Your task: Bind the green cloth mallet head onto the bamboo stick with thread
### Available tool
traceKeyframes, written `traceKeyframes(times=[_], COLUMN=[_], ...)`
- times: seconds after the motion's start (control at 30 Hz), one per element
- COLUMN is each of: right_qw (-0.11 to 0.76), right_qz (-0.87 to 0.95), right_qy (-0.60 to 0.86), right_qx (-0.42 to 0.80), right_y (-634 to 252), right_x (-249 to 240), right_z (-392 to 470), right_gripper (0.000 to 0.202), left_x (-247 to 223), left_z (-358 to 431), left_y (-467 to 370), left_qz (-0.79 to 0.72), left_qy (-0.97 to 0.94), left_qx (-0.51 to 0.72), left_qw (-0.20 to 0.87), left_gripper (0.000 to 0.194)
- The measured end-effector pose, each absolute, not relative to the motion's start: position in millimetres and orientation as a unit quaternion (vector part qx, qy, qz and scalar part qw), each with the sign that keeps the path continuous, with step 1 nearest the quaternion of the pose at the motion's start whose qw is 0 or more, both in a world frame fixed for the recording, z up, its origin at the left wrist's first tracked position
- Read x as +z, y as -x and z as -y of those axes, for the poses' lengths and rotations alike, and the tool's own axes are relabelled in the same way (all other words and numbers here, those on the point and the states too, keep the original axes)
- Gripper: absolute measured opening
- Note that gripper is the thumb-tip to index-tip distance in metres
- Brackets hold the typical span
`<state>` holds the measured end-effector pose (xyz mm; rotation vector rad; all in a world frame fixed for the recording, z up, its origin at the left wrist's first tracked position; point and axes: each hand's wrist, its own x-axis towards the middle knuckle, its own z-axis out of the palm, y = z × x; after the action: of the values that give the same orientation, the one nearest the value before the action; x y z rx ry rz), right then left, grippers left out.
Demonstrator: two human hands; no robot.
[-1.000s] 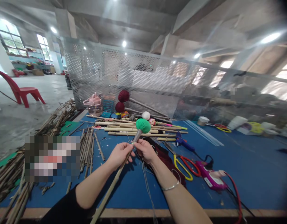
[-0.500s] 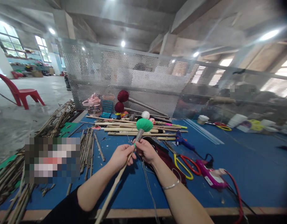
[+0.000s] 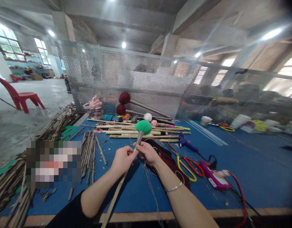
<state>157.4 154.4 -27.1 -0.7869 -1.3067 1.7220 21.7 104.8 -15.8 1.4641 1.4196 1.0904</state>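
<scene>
Between my hands is a wooden-handled mallet (image 3: 113, 199) with a round green padded head (image 3: 144, 127). Grey cord is wound round its neck (image 3: 139, 138), just under the head. My left hand (image 3: 124, 160) is closed on the stick below that winding, where a bit of green shows. Thumb and fingers of my right hand (image 3: 148, 153) pinch the lower end of the winding from the other side. Loose grey cord (image 3: 152, 186) hangs from near my right hand down across the blue table (image 3: 133, 196). The mallet slants, head up and away from me.
Cut sticks (image 3: 88, 155) and a brushwood pile (image 3: 8, 180) lie left. Behind are wooden rods (image 3: 136, 132), dark red mallets (image 3: 124, 98) and a perforated metal screen (image 3: 141, 82). Right are scissors (image 3: 193, 169), a blue glue gun (image 3: 187, 144), a purple power strip (image 3: 214, 179) and dark red cloth (image 3: 167, 160).
The green head has shifted slightly left and the mallet stands a little steeper. Both hands keep their hold near the cord winding.
</scene>
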Motion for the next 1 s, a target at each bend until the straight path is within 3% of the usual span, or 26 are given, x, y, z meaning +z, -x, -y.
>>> traceKeyframes(times=[0.2, 0.37, 0.43, 0.67, 0.8, 1.0], right_qw=[0.413, 0.393, 0.399, 0.416, 0.42, 0.432], right_qz=[0.524, 0.52, 0.519, 0.499, 0.502, 0.518], right_qy=[0.307, 0.365, 0.363, 0.291, 0.293, 0.356], right_qx=[0.679, 0.665, 0.663, 0.703, 0.697, 0.647], right_y=[-160.5, -154.1, -152.9, -156.1, -154.0, -152.1], right_x=[-27.6, -26.7, -25.8, -23.8, -21.7, -34.8], right_z=[-155.4, -153.2, -153.1, -153.5, -151.4, -157.9], right_gripper=[0.034, 0.035, 0.036, 0.036, 0.036, 0.038], left_x=[-11.5, -18.5, -19.1, -15.4, -18.3, -24.9], left_z=[-102.8, -105.6, -106.0, -105.7, -106.2, -108.4], left_y=[-24.1, -18.1, -17.5, -24.5, -25.8, -19.9], left_qz=[-0.511, -0.572, -0.583, -0.507, -0.48, -0.557], left_qy=[-0.539, -0.622, -0.626, -0.531, -0.538, -0.634], left_qx=[0.41, 0.434, 0.434, 0.438, 0.407, 0.404], left_qw=[0.529, 0.312, 0.283, 0.518, 0.561, 0.353], left_gripper=[0.036, 0.028, 0.027, 0.034, 0.037, 0.027])
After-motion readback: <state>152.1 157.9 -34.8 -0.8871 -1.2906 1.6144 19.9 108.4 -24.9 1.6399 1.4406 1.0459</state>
